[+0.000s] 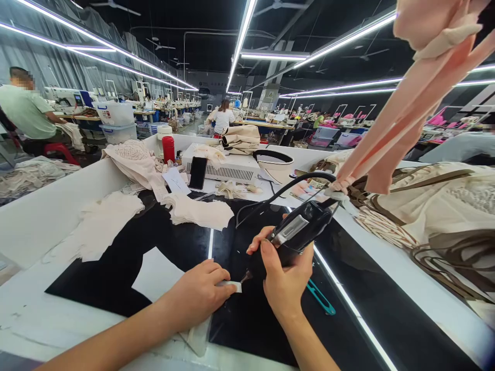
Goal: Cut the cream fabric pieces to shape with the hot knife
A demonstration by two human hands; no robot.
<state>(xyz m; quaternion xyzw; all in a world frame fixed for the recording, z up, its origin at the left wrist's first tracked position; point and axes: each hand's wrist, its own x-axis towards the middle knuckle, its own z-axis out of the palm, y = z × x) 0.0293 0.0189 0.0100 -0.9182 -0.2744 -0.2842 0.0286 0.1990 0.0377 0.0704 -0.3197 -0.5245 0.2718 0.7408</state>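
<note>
My left hand (204, 288) rests low over the black tabletop (247, 324), its fingers pinched on a small white piece (234, 286) that pokes out past the fingertips. Under this hand a clear plastic strip (199, 337) is partly hidden. A white sheet (154, 273) shows beside the left wrist. My right hand (286, 278) is wrapped round a black corded hand-held tool (299, 229) with a silver plate on its side. Pink fabric strips (410, 103) are tied near the tool's upper end. Its working tip cannot be made out clearly.
A teal tool (320, 297) lies right of my right hand. Farther back are stacked cream fabric pieces (201, 211), a phone (198, 172), a red bottle (168, 149) and a white vented box (232, 167). Cream garments (436, 206) heap at right. Other people (27, 111) sit beyond.
</note>
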